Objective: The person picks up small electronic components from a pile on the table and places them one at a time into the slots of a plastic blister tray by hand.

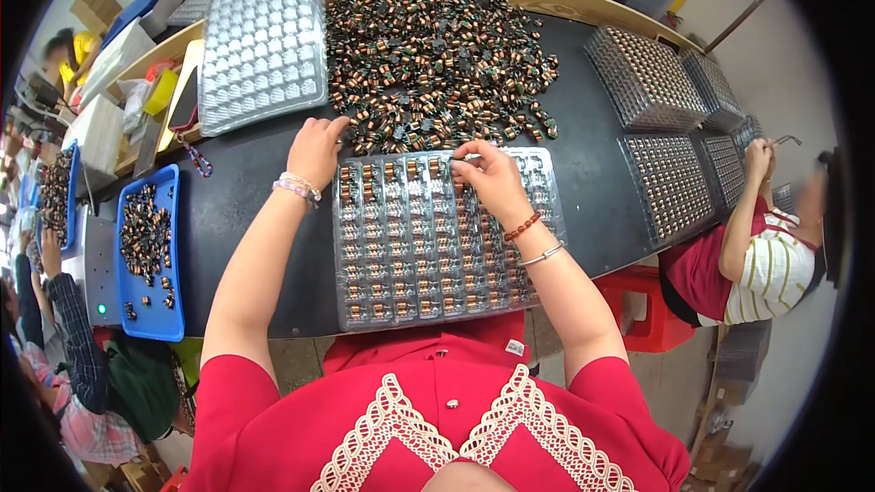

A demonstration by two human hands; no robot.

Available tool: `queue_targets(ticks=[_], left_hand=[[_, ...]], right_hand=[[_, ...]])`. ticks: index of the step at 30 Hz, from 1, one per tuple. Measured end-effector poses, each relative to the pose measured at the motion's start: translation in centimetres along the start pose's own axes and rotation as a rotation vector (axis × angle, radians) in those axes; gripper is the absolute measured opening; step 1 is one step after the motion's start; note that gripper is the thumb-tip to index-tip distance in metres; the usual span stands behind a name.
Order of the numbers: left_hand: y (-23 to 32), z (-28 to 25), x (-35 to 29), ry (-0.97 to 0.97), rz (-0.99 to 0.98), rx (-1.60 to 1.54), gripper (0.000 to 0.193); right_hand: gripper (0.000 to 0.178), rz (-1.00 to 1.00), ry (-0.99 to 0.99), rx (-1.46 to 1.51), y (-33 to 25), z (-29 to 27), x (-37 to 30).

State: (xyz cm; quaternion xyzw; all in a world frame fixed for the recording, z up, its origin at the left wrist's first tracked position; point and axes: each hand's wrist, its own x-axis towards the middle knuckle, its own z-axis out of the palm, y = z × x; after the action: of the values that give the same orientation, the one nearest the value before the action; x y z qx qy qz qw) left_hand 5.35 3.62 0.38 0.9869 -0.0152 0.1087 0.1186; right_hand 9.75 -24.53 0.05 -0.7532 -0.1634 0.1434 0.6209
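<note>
A clear plastic tray [351, 319] with rows of pockets lies in front of me, many of them holding small copper-wound coils. My right hand [494, 178] is over its far rows, fingers pinched on a small copper coil at a pocket. Beside the tray's far left corner, at the near edge of a big heap of loose coils [428, 55], is my left hand [314, 157]. Its fingers are closed together; what is in them is too small to make out.
Stacked empty pocket trays [264, 46] stand behind my left hand. A blue bin [173, 310] of coils is at left. Filled tray stacks [647, 82] and a filled tray [670, 187] are on the right. A wooden ledge [547, 2] borders the dark table. Other people work at both sides.
</note>
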Motion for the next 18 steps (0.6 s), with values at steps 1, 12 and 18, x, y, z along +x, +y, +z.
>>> queue_targets(ticks=[1,12,18], left_hand=[[-1.1,0.4,-0.6,0.041,0.017,-0.054,0.042],[1.5,-1.6,-2.5,0.154,-0.126,-0.563,0.016],[6.5,-0.1,-3.5,0.163,0.131,-0.673,0.012]], right_hand=[[0.015,-0.081,-0.006,-0.078,-0.8,0.4,-0.2],[0.012,-0.577,0.054,-0.75,-0.5,-0.1,-1.1],[0.015,-0.565,0.08,-0.838,-0.3,0.1,-1.4]])
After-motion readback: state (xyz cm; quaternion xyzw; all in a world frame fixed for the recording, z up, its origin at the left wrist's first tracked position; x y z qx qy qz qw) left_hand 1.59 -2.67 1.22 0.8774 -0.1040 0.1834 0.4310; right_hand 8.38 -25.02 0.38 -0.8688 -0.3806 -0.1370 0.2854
